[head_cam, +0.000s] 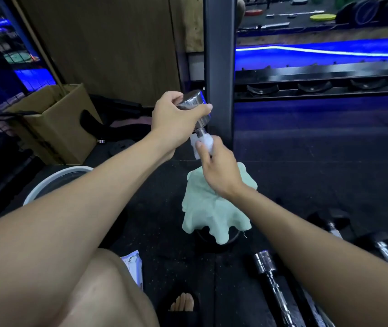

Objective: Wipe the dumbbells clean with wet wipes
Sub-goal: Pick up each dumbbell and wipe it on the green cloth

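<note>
- The chrome dumbbell (194, 109) is held upright in the air at 12 o'clock from the green cloth (214, 208), its upper head gripped by the left hand (176, 119).
- The wet wipe (202, 143) is wrapped round the handle by the right hand (219, 171), fingers (198, 145) curled closed.
- Risk: the wet chrome may slip from the single grip and drop onto the floor (306, 175).

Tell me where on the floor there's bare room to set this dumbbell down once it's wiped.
Bare black mat lies between the rack upright and the green cloth. A smaller patch sits between the white basin and the cloth. It is crowded lower right, where chrome dumbbells lie, and near the wipes pack.
</note>
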